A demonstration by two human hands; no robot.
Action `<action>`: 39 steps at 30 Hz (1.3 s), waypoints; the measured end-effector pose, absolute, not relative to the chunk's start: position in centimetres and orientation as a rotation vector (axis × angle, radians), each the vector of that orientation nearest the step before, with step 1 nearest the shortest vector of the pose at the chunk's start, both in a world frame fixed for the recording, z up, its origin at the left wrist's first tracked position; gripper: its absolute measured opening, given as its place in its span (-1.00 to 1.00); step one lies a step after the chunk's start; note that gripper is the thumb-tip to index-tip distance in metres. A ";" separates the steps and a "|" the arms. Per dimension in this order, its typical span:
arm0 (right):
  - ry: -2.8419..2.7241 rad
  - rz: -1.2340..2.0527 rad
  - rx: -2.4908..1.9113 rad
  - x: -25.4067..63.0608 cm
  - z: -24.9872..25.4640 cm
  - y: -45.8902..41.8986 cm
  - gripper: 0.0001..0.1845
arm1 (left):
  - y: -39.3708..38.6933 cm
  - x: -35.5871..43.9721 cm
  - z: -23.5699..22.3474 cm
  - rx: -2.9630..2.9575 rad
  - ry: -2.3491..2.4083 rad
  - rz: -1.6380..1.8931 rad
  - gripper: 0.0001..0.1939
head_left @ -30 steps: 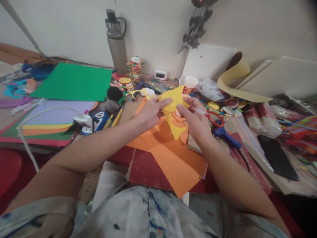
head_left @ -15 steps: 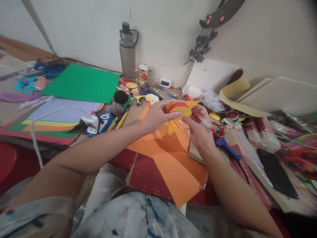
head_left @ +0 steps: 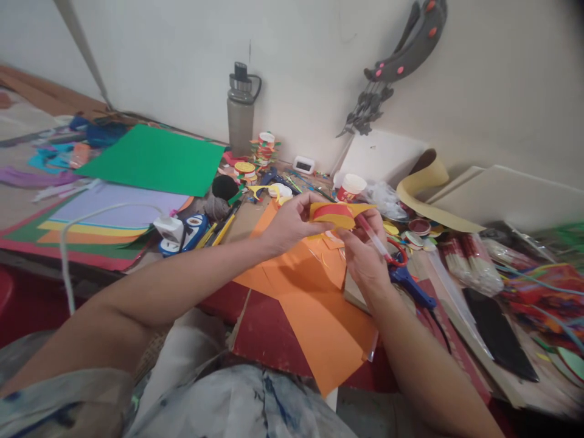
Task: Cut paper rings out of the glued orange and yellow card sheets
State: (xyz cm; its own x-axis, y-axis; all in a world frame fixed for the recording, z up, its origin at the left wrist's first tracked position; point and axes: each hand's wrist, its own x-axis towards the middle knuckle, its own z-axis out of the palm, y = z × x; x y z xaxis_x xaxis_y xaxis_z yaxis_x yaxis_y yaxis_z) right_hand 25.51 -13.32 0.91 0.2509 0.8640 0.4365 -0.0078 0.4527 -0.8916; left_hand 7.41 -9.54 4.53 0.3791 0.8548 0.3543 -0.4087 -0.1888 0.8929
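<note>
My left hand (head_left: 296, 220) pinches the left side of a yellow paper craft piece (head_left: 349, 221) with a curved red band (head_left: 333, 210). My right hand (head_left: 365, 243) has its fingers on the right side of the same piece. Along the right hand's fingers lies a slim pen-like stick (head_left: 371, 235), red at the upper end and clear below; it seems held there too. Both hands are above orange paper sheets (head_left: 328, 316). Beside the right wrist are a red scissor-like loop (head_left: 398, 252) and a blue-handled tool (head_left: 413, 286) with a black cord.
A water bottle (head_left: 241, 115) stands against the wall. Green paper (head_left: 155, 159) and coloured sheets (head_left: 104, 210) lie left, near a power strip (head_left: 191, 234) with a white cord. A paper cup (head_left: 351, 187) stands behind the hands. A dark phone-like slab (head_left: 499, 334) lies right.
The yellow paper piece has tilted, so its red band now shows more from the side. Both hands stay on it. The camera view has shifted slightly upward.
</note>
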 end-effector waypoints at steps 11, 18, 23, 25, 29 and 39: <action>-1.353 0.524 -0.809 25.9 0.9 -13.4 -0.35 | -9.9 5.9 5.4 1.801 0.370 1.263 -0.67; -1.442 0.301 -0.870 26.8 1.2 -13.7 -0.40 | -9.6 5.4 5.3 1.926 0.412 1.296 -0.77; -1.291 0.269 -0.996 25.8 1.7 -14.8 -0.69 | -10.0 5.7 5.8 1.762 0.590 1.465 -0.75; -1.267 0.240 -1.005 25.4 2.0 -15.2 -0.67 | -10.1 6.1 5.8 1.656 0.639 1.509 -0.74; -1.301 0.169 -0.959 24.8 2.4 -15.9 -0.73 | -9.7 6.6 5.7 1.490 0.674 1.462 -0.74; -1.427 0.173 -0.926 24.6 2.7 -16.9 -0.68 | -9.7 6.9 5.8 1.593 0.823 1.385 -0.72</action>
